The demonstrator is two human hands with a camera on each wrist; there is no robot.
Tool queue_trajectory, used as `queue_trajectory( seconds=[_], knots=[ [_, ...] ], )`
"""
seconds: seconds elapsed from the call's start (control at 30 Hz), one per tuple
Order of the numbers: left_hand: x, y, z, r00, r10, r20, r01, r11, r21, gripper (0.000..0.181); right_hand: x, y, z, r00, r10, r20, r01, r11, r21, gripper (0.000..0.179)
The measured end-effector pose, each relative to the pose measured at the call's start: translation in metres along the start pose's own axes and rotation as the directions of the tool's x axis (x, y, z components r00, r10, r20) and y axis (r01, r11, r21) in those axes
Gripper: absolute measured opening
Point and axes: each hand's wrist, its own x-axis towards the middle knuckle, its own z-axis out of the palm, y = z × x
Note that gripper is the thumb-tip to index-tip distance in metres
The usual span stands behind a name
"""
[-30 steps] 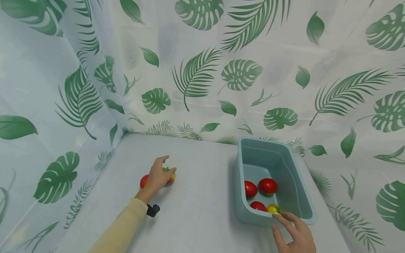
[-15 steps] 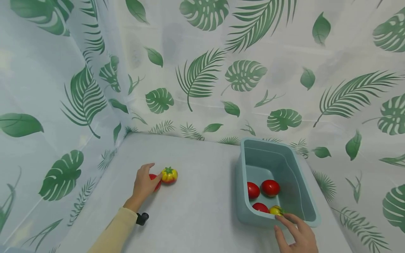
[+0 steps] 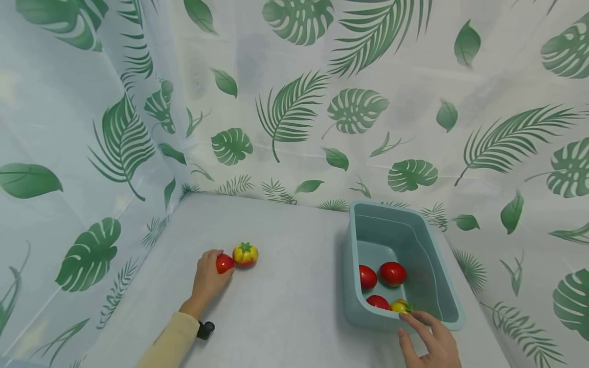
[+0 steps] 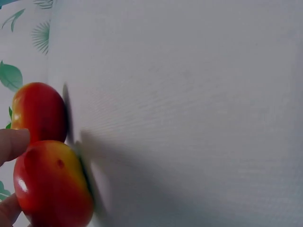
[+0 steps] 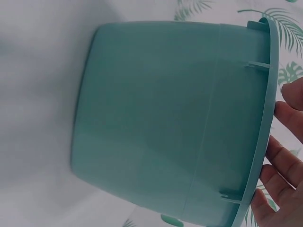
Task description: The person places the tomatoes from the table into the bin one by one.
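Observation:
On the left of the table my left hand (image 3: 208, 278) holds a red tomato (image 3: 224, 263) between thumb and fingers. In the left wrist view this tomato (image 4: 52, 184) shows a yellow patch, with thumb and fingertips along its left side. Close beside it sits a yellow-and-red tomato (image 3: 245, 254) with a green leafy top. My right hand (image 3: 432, 342) is at the near rim of a blue-green plastic bin (image 3: 352, 245), fingertips touching the edge. In the right wrist view the fingers (image 5: 279, 158) lie spread along the rim of the bin (image 5: 156, 113).
Inside the bin are several tomatoes: one red tomato (image 3: 392, 274) in the middle, others by the left and near walls, and a yellow one (image 3: 401, 306) near my right fingertips. A leaf-patterned sheet (image 3: 294, 102) hangs behind and to the left of the white table (image 3: 285, 306).
My left hand has moved from over the yellow-and-red tomato leftward to the red one, and its fingers have closed round it. The right hand has stayed at the bin's rim.

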Motion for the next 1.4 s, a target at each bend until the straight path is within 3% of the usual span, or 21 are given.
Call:
queue_trajectory(
  seconds=[0.23,0.53,1.03,1.4],
  knots=[
    [-0.002,-0.002,0.002,0.999,-0.017,-0.03,0.018,1.0,0.001,0.065,0.0,0.001,0.0,1.0,0.009,0.003,-0.009,1.0,-0.002,0.034],
    [-0.002,0.012,-0.006,0.997,-0.043,-0.061,0.041,0.998,-0.037,0.065,-0.001,0.0,0.0,1.0,0.03,0.006,-0.03,1.0,0.002,0.033],
    [0.001,0.041,-0.02,0.995,0.025,-0.094,-0.034,0.995,-0.096,0.065,-0.001,0.001,0.002,1.0,0.005,-0.01,-0.005,1.0,0.015,0.034],
    [0.003,0.078,-0.032,0.992,0.08,-0.101,-0.094,0.985,-0.145,0.062,-0.002,-0.001,0.001,0.999,0.046,0.005,-0.046,0.999,-0.003,0.034]
  ],
)
